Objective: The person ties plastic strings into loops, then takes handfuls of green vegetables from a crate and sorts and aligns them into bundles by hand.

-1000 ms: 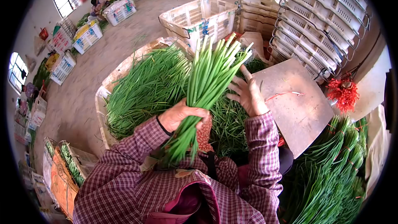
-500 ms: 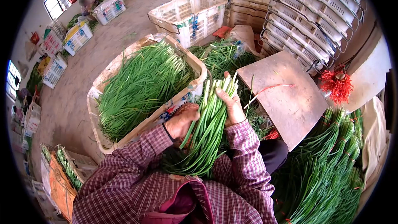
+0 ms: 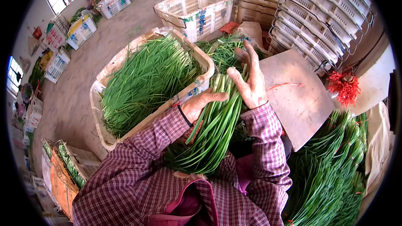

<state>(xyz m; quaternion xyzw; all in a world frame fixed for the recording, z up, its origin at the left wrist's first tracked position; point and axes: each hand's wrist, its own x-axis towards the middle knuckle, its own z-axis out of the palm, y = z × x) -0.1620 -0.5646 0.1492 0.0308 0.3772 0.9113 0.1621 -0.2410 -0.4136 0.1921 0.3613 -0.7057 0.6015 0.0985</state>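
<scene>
A bunch of long green stalks (image 3: 215, 132) stands tilted in front of the person's body, its pale ends uppermost and its leafy ends bending down over the lap. The left hand (image 3: 206, 102) is clamped on the bunch from the left, the thumb laid across the front of the stalks below the pale ends and the other fingers hidden behind. The right hand (image 3: 252, 79) is held upright just beside the pale ends, fingers spread and thumb apart from them; whether it touches the stalks cannot be told. A black band (image 3: 184, 116) circles the left wrist, and both arms wear plaid sleeves (image 3: 268, 138).

Left of the bunch, a pale crate (image 3: 206, 68) contains a heap of similar stalks (image 3: 146, 83). Right of the hands lies a flat board (image 3: 295, 104), with a thin red strip (image 3: 289, 85) across its surface. Beyond the board's right corner hangs a cluster of red strips (image 3: 345, 88); below it, many green bundles (image 3: 328, 171) are piled together, some showing red ties. Behind, a white crate (image 3: 209, 23) stands near a tall stack of crates (image 3: 322, 25).
</scene>
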